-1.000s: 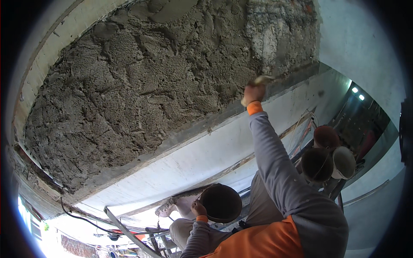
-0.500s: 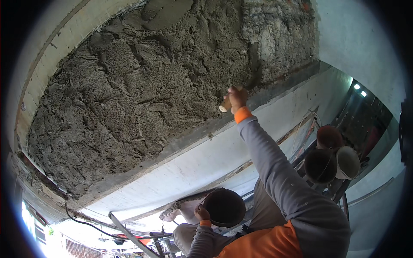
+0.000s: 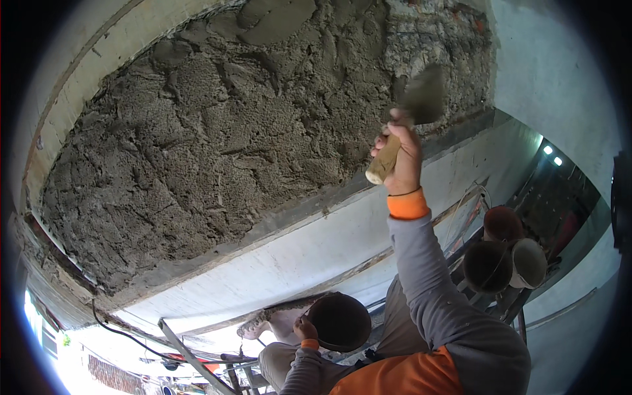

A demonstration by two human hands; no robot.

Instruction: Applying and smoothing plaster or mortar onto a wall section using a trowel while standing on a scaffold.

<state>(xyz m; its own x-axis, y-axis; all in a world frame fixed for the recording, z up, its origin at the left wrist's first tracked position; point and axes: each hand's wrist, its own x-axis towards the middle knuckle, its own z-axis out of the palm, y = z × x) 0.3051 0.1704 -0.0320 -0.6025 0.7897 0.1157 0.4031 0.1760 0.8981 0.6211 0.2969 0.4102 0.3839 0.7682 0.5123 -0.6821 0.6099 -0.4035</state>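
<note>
My right hand (image 3: 406,155) is closed round the wooden handle of a trowel (image 3: 423,95). Its blade, smeared by motion and grey with mortar, is raised in front of the bare rough patch (image 3: 454,56) at the upper right. Wet grey mortar (image 3: 217,138) covers most of the surface to the left, lumpy and ridged. Low in the view, my left hand (image 3: 305,328) grips the rim of a dark round bucket (image 3: 340,321) near my knees. What the bucket holds is too dark to make out.
Several buckets (image 3: 503,224) stand together at the right. A smooth pale wall (image 3: 553,66) borders the patch at the upper right. Below the mortar runs a pale ledge (image 3: 316,234). A metal bar (image 3: 191,355) and a dark cable (image 3: 125,336) are at the lower left.
My right hand has moved right and away from the mortar, turning so that the trowel's blade now shows. My left hand stays on the bucket. The whole view has shifted slightly.
</note>
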